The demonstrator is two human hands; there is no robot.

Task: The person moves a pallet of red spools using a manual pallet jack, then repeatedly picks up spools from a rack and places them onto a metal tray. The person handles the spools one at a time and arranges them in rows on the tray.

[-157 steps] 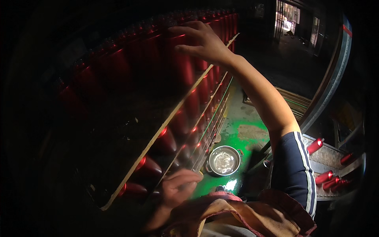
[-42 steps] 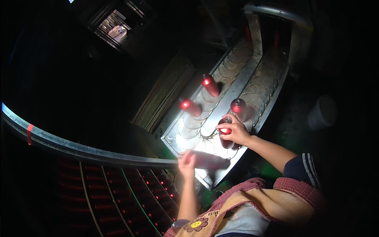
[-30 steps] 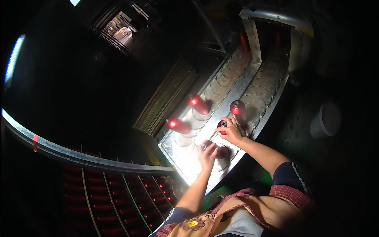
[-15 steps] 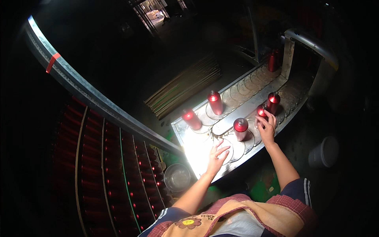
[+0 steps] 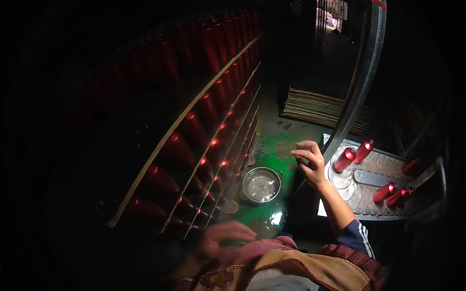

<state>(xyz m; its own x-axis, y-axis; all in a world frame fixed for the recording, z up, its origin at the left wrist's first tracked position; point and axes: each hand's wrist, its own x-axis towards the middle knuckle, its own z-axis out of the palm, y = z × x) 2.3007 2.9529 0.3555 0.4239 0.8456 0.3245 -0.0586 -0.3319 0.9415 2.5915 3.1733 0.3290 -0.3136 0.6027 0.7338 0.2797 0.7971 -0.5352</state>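
Note:
My right hand [image 5: 310,162] is raised over the floor, left of the conveyor. Its fingers are loosely curled and apart from the thumb, with nothing between them. Low down, beside my apron, my left hand [image 5: 225,237] is smeared by motion, so its fingers cannot be read. Nearest to it rises a tall stack of red metallic bottles [image 5: 194,127], layered on thin boards. On the conveyor's [image 5: 345,180] overlapping round plates stand several similar bottles, among them a red bottle [image 5: 345,160] at the back left and another red bottle [image 5: 384,192] at the front.
A round metal basin [image 5: 261,185] sits on the wet green floor [image 5: 272,220] between stack and conveyor. Farther back lies a pile of flat boards [image 5: 315,109]. A curved-looking metal post [image 5: 357,87] crosses between my right arm and the dark room behind.
The view has swung left, toward the stacked bottles. My hands have left the conveyor; the right one, earlier at a bottle, is now in the air, and the left is down by my apron.

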